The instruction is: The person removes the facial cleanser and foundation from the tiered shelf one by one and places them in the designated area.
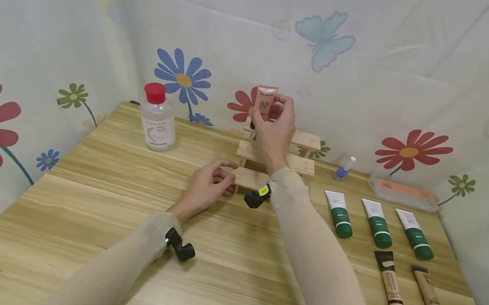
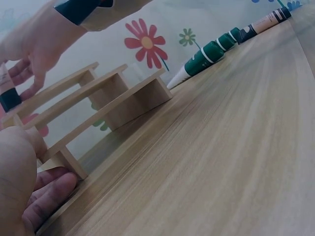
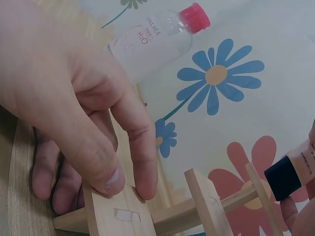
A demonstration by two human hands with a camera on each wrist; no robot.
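Observation:
A three-step wooden display stand [image 1: 301, 164] stands on the table near the cloth backdrop. My left hand [image 1: 207, 186] grips the left end of its lowest step; the right wrist view has the thumb and forefinger on the board [image 3: 123, 214], the other fingers beside the support. Over the top step, my right hand [image 1: 275, 131] pinches a small pinkish BB cream tube [image 1: 264, 100], upright with its dark cap down. In the left wrist view the cap [image 2: 10, 99] appears just above the top board; whether it touches cannot be told.
Left of the stand is a clear bottle [image 1: 157, 127] with a red cap. To the right lie several green-and-white tubes [image 1: 377, 223], two beige tubes [image 1: 390, 285], a blue nail polish bottle [image 1: 342, 171] and a clear plastic case [image 1: 404, 193] by the backdrop.

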